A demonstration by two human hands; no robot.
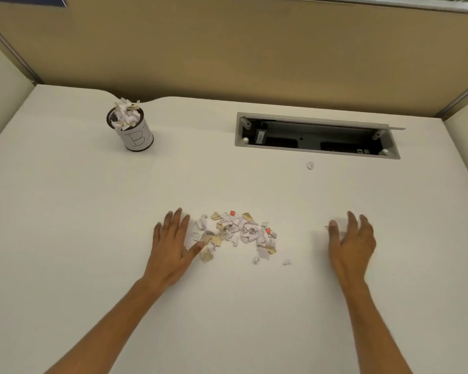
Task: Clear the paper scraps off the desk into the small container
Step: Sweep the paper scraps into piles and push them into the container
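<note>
The white surface [92, 211] filled most of the view, backed by a tan partition [227, 49]. A long open cable tray [316, 136] was sunk into it at the far right. The left hand [170, 244] lay flat with its grip spread, the thumb touching the left edge of the scraps. The right hand [351, 244] lay well apart to the right, its grip also spread and empty, with a small scrap [327, 227] just beside the fingertips. Between the hands sat a loose pile of paper scraps [235, 233], white, tan and a few red. The small container [131, 128], far left, was heaped with scraps above its rim. One crumpled bit [310, 165] lay near the tray, and another [286, 262] just right of the pile.
</note>
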